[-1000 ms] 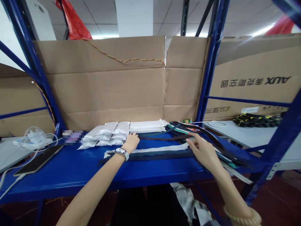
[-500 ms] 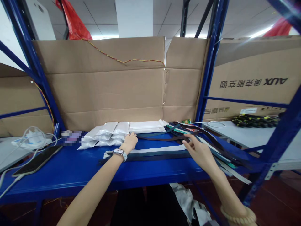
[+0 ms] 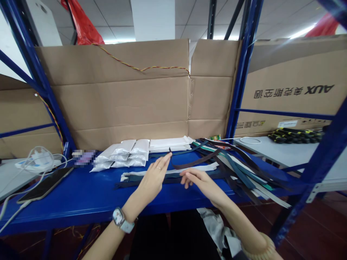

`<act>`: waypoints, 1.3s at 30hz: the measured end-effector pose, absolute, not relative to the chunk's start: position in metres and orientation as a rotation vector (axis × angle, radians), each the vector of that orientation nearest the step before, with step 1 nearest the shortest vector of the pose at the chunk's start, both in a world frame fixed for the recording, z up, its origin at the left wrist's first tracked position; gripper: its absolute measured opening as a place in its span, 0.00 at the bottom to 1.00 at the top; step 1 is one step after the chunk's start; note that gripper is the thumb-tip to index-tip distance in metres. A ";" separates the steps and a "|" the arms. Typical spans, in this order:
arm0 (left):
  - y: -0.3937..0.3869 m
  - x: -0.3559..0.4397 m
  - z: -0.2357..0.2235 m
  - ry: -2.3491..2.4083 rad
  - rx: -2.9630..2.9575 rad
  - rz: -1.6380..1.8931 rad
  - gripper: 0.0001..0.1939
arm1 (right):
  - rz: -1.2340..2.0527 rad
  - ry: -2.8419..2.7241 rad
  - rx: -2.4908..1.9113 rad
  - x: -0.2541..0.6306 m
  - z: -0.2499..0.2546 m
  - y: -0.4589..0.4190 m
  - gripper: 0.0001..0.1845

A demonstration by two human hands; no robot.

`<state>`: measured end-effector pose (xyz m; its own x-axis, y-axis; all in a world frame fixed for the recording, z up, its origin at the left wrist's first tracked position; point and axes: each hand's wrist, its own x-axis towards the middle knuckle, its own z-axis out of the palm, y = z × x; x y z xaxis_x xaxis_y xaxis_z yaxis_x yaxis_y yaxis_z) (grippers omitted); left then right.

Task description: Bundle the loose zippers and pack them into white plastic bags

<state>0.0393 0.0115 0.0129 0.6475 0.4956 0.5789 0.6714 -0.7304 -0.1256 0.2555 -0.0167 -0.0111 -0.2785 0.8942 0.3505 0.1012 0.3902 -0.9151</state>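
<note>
My left hand (image 3: 153, 180), wearing a watch and a ring, has its straight fingers pressed together around one end of a dark brown fabric strip (image 3: 187, 166), which looks like a zipper. The short tip sticks up past my fingertips, and the rest curves right into a bundle of strips (image 3: 241, 169). My right hand (image 3: 200, 180) hovers to the right, fingers loosely bent and apart, with nothing seen in them. Between and behind the hands lie flat a white strip (image 3: 211, 167), a teal strip (image 3: 135, 178) and a black strip (image 3: 123, 185), partly hidden by the hands.
White packets (image 3: 116, 155) are stacked at the back left, beside a flat white pile (image 3: 169, 144). A phone (image 3: 45, 186) with a cable lies on the blue shelf's left (image 3: 89, 195). Cardboard (image 3: 121, 101) closes the back. Black-and-yellow tools (image 3: 295, 136) lie beyond the right post.
My left hand has drawn back toward me from the packets, with the brown strip's end now raised in it. My right hand has moved left and nearer, away from the bundle.
</note>
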 end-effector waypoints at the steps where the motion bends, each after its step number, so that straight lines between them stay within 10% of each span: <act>1: 0.003 0.039 0.008 -0.898 -2.583 -0.759 0.43 | 1.091 -1.647 -0.830 0.248 -0.010 -0.021 0.17; 13: -0.042 0.028 -0.020 -0.888 -2.897 -0.934 0.34 | 1.194 -1.636 -0.719 0.228 -0.014 -0.030 0.16; 22: -0.053 0.030 -0.015 -1.366 -2.735 -1.919 0.06 | 0.911 -1.836 -0.893 0.216 -0.026 -0.030 0.16; 39: -0.057 0.036 -0.039 -1.070 -2.413 -1.325 0.08 | 0.468 -1.985 -1.067 0.198 -0.016 -0.052 0.16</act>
